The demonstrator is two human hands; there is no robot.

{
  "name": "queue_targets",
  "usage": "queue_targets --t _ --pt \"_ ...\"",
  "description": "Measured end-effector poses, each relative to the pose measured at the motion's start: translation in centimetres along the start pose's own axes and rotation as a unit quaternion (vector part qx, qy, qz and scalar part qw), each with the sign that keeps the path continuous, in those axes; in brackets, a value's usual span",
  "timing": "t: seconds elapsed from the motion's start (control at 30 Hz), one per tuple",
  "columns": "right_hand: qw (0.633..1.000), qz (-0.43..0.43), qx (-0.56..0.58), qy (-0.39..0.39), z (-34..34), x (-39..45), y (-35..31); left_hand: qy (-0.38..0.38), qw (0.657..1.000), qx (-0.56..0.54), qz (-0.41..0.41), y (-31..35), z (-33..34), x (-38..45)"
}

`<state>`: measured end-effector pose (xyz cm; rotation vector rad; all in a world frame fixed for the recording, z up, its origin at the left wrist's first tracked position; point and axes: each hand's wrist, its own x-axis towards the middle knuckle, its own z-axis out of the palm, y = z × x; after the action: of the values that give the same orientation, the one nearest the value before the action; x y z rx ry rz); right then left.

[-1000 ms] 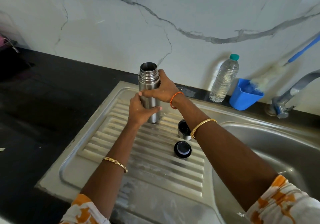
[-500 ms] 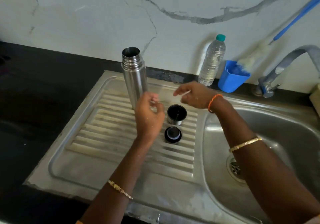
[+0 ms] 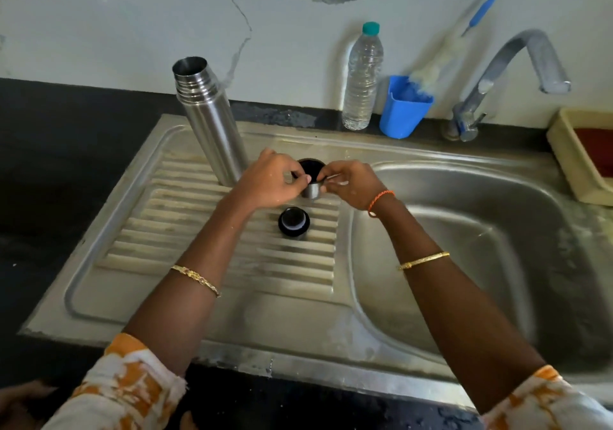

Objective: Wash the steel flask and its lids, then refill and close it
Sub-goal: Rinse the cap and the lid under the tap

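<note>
Both hands meet on the small steel cup-shaped lid with the black inside [image 3: 311,177]: from where I watch, my left hand [image 3: 270,182] pinches its near-left rim with thumb and fingertips, and my right hand [image 3: 351,184] pinches the right rim the same way — fingers curled on each side. That lid sits upright, mouth up, on the ribbed steel draining board [image 3: 185,230], just right of the tall open steel flask [image 3: 212,121], which stands uncapped on the ribs with its threaded neck bare. Nearer to me, just below the held lid and apart from it, the round black stopper lid [image 3: 294,222] rests on the same ribs. Along the marble-patterned wall I see a clear plastic water bottle with a teal cap [image 3: 361,77], and beside it a blue plastic cup [image 3: 403,111] holding a blue-handled bottle brush [image 3: 431,67]. A curved steel tap [image 3: 517,74] stands over the steel sink basin [image 3: 464,230] — right of it, a cream tray [image 3: 577,160] at the frame's edge.
</note>
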<state>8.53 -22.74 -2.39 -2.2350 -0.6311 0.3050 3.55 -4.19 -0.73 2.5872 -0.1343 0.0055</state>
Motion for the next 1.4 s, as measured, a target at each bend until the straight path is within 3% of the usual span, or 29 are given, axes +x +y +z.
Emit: queue_targets --t 0.2,0.3,0.37,0.47,0.53,0.6,0.67,0.8,0.93,1.17,1.23,1.3,1.37,1.4 --pt "0.994 0.031 0.101 0.019 -8.8 -3.9 0.3 0.009 0.990 -0.124 0.073 7.0 -0.2 1.9" --pt "0.966 0.106 0.215 0.096 -12.2 -6.5 2.5 0.003 0.966 -0.256 0.016 11.8 2.0 3.1" --pt "0.917 0.196 0.305 0.165 -13.7 -7.6 5.1 -0.022 0.932 -0.356 -0.064 14.3 3.7 3.9" --pt "0.783 0.330 0.462 0.254 -15.1 -8.1 9.8 -0.087 0.883 -0.412 -0.207 16.9 6.6 5.2" --pt "0.712 0.355 0.547 0.259 -15.9 -7.8 12.3 -0.119 0.852 -0.434 -0.269 18.0 8.5 6.1" --pt "0.665 0.342 0.617 0.245 -16.6 -6.5 13.9 -0.136 0.825 -0.458 -0.304 18.8 10.1 7.1" --pt "0.644 0.328 0.652 0.229 -17.3 -4.8 14.5 -0.142 0.796 -0.488 -0.328 19.3 11.1 8.1" --pt "0.646 0.292 0.677 0.197 -18.0 -1.2 14.9 -0.133 0.748 -0.537 -0.366 19.7 12.7 9.7" --pt "0.600 0.254 0.734 0.194 -18.1 0.2 15.4 -0.128 0.734 -0.551 -0.376 20.1 13.6 10.4" --pt "0.685 0.287 0.640 0.195 -18.7 1.1 15.0 -0.096 0.747 -0.535 -0.382 21.2 14.5 11.2" --pt "0.731 0.311 0.580 0.181 -18.8 0.9 14.8 -0.074 0.754 -0.533 -0.377 21.6 14.5 11.3" --pt "0.824 0.335 0.418 0.185 -19.1 -0.7 13.9 -0.050 0.761 -0.529 -0.373 21.9 14.5 11.3" --pt "0.925 0.301 0.117 0.201 -18.2 -4.0 13.2 -0.024 0.766 -0.524 -0.372 22.3 14.6 11.4" --pt "0.948 0.242 -0.039 0.202 -17.2 -6.2 13.0 -0.014 0.767 -0.523 -0.371 22.5 14.7 11.4"
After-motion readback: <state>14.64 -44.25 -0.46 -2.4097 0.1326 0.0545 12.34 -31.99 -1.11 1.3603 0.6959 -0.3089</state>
